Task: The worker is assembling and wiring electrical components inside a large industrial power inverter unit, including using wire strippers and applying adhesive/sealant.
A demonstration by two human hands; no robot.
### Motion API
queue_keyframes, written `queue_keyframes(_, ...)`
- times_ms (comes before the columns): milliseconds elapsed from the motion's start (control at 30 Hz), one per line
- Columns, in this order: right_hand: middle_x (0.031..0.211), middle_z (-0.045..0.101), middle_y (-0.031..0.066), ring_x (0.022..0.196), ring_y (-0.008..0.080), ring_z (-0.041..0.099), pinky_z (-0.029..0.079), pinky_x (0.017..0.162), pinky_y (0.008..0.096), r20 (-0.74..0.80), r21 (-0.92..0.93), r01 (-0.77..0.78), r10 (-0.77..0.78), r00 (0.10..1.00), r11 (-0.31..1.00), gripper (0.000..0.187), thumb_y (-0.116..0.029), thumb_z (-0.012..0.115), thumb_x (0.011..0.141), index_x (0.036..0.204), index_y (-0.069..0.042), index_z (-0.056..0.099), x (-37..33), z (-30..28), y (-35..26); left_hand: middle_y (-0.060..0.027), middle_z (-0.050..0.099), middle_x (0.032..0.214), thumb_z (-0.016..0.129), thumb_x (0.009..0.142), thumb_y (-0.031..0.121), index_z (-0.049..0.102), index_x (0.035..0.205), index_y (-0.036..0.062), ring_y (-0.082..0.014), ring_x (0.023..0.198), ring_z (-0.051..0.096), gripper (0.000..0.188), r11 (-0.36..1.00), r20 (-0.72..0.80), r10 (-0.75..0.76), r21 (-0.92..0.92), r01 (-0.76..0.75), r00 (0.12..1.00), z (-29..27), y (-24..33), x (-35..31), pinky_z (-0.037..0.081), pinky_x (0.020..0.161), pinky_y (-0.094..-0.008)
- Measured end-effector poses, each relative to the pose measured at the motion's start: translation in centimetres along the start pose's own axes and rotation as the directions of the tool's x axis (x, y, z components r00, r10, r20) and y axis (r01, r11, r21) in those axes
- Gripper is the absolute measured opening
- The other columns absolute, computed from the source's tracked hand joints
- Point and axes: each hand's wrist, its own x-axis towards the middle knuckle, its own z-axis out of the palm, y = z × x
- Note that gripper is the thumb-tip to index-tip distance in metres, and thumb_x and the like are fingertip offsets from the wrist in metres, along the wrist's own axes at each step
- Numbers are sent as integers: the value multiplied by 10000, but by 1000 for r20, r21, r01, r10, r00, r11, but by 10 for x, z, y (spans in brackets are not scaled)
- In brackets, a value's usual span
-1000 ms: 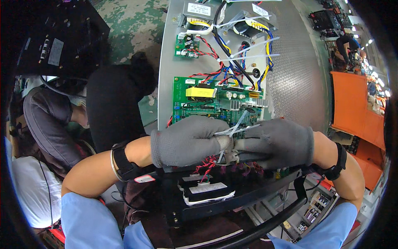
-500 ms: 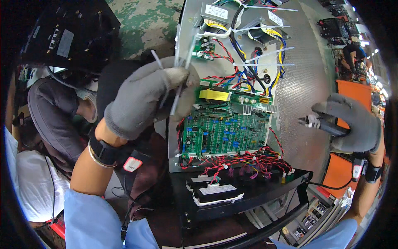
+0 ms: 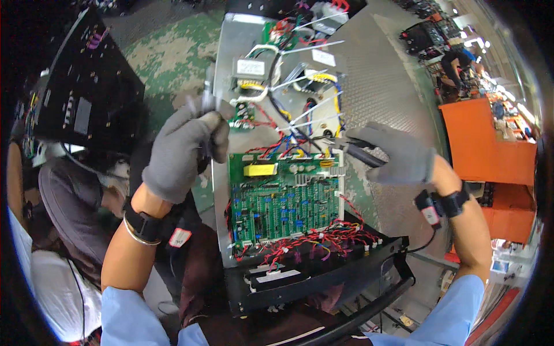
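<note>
My left hand (image 3: pixel 183 149), in a grey glove, is closed around pale strips (image 3: pixel 208 92) that look like cable ties, blurred now, at the left edge of the metal panel. In my right hand (image 3: pixel 407 153), also gloved, is a pair of black-handled cutters (image 3: pixel 365 154). Their jaws reach the wires above the green circuit board (image 3: pixel 283 210), close to its upper right corner. Several white cable ties (image 3: pixel 316 121) stick out rightward from the black, yellow and blue wire bundle (image 3: pixel 283 109). Transformers (image 3: pixel 251 70) sit farther up the panel.
A tangle of red and black wires (image 3: pixel 323 237) runs along the board's near edge, over a black frame (image 3: pixel 323 285). A black cabinet (image 3: pixel 86 86) stands at the left, with another person's leg (image 3: pixel 78 193) below it. Orange bins (image 3: pixel 479 144) are at the right.
My right hand has brought the cutters leftward from the far right to the wires. My left hand has stayed near the panel's left edge. The view has shifted, showing more of the panel's far end.
</note>
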Motion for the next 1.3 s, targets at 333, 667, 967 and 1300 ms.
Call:
queue_keyframes(333, 1153, 612, 239, 1078, 422, 601, 510, 917, 490, -166, -66, -138, 125, 978, 988, 703, -305, 696, 685, 1351, -137, 544, -8, 33, 42, -179, 705, 1006, 637, 869, 350, 606, 1249, 89, -354, 917, 685, 461, 138, 369, 63, 917, -375, 927, 77, -6, 81, 528, 811, -470)
queue_keyframes(667, 1138, 606, 205, 1050, 383, 612, 504, 897, 475, -49, 40, -222, 224, 973, 974, 754, -326, 692, 697, 1395, -105, 509, 16, 54, 29, -175, 705, 1029, 517, 959, 395, 687, 1049, 91, -392, 952, 670, 360, -64, 485, -230, 858, -510, 844, 102, -25, 143, 520, 837, -484)
queue_keyframes(967, 1071, 626, 218, 1032, 389, 620, 502, 883, 495, -3, 71, -269, 270, 963, 961, 726, -315, 686, 712, 1380, -91, 511, 28, 60, 16, -210, 700, 1005, 640, 919, 319, 686, 1101, 53, -361, 906, 674, 326, 407, 527, -161, 806, -430, 835, 87, -50, 162, 509, 825, -429)
queue_keyframes(1300, 993, 673, 181, 971, 357, 663, 523, 845, 475, -181, 10, -216, 214, 960, 976, 415, -334, 663, 793, 1113, -70, 637, 13, 40, 8, -149, 642, 753, 608, 966, 305, 697, 1048, 47, -251, 695, 594, 286, 398, 303, 147, 853, -337, 942, 77, -44, 138, 467, 668, -398)
